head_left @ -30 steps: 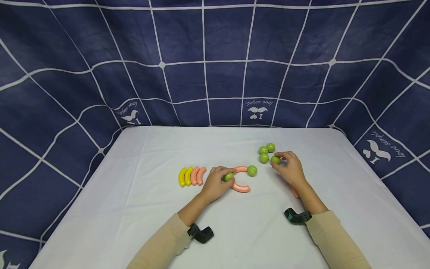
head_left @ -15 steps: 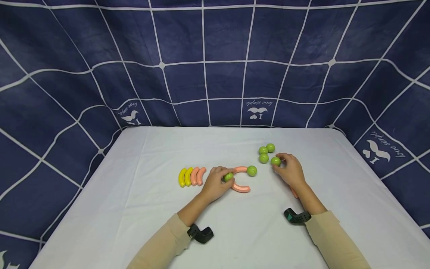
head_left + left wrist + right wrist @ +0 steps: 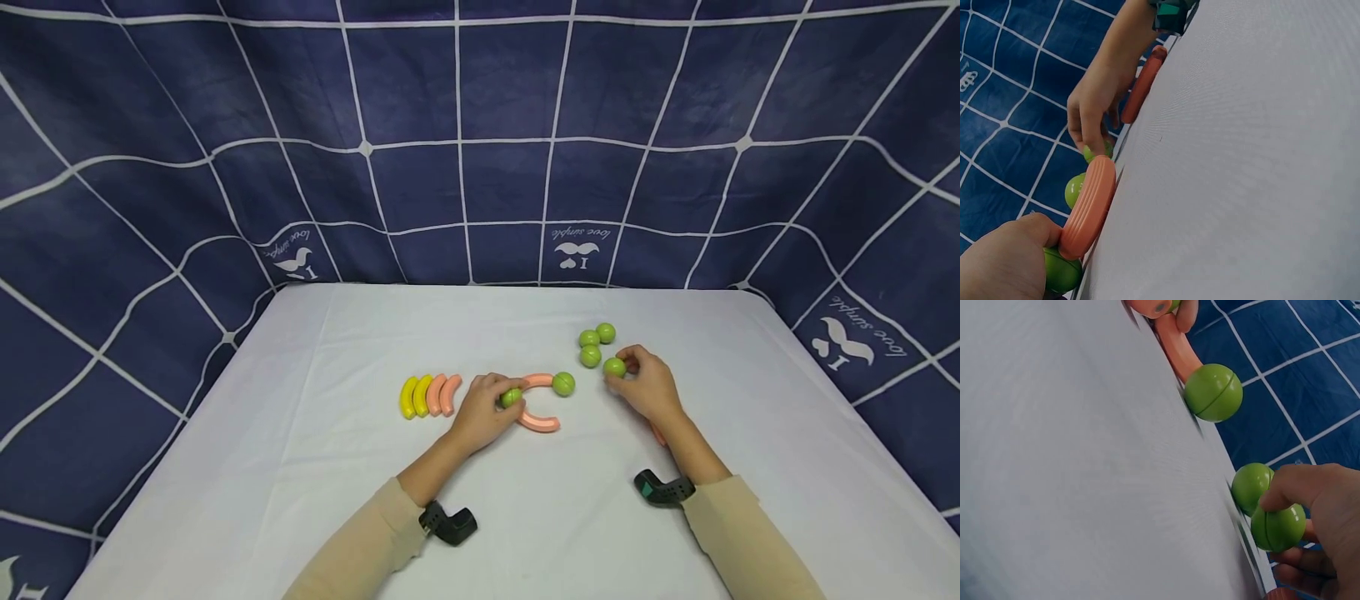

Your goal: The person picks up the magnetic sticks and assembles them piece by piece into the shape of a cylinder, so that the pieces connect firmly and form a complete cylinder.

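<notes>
Two hands, each pinching a small green plastic ball, mid-frame on a white-clothed desk.

The left hand (image 3: pixel 483 410) curls round one green plastic ball (image 3: pixel 512 397) at the meeting ends of two pink curved plastic pieces (image 3: pixel 540 421); another green ball (image 3: pixel 563 383) caps the upper piece. The right hand (image 3: pixel 647 385) pinches a green ball (image 3: pixel 614 367) just below a cluster of three green balls (image 3: pixel 591 357). Yellow and pink curved pieces (image 3: pixel 427 395) lie in a row at centre-left. The white-clothed desk (image 3: pixel 315 467) has bare cloth stretching to its left, right and near edges.
</notes>
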`<state>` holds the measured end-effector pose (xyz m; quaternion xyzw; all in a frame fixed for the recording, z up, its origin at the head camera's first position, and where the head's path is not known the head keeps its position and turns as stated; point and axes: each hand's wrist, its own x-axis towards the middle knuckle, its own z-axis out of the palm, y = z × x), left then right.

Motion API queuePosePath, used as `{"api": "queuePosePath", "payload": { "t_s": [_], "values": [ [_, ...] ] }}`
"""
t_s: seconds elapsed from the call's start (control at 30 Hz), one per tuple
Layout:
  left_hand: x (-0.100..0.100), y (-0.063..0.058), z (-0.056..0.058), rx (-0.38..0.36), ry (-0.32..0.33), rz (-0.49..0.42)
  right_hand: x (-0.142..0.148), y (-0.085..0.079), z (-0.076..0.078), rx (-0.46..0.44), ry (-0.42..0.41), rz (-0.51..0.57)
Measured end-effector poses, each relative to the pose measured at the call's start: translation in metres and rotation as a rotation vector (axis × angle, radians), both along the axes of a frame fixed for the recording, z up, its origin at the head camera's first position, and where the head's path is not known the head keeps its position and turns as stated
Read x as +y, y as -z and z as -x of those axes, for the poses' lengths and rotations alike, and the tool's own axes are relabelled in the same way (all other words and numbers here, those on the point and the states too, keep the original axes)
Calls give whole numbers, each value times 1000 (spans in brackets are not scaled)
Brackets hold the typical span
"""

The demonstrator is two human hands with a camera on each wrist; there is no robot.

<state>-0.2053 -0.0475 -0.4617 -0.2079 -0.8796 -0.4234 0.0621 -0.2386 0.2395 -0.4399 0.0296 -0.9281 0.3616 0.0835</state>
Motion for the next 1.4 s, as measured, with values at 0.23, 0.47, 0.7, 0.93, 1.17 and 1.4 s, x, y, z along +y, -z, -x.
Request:
{"api": "queuePosePath", "payload": {
  "t_s": [0.23,0.47,0.7,0.93,1.17,1.4],
  "values": [
    [2,1,0,-8,-1,3,-9,-5,-8,7,-62,83],
    [4,2,-1,-14,8,19,-16,-8,-21,9,-132,128],
    [2,1,-1,-9,-6,23,-29,-9,-31,-30,-201,153],
    [0,1,0,14,1,13,-41,-9,-38,-43,-304,144],
    [-1,0,0,36,7,9,-47,-5,-43,-73,-353,134],
    [0,1,1,34,8,15,-50,-1,-44,-70,-380,125]
  ]
}}
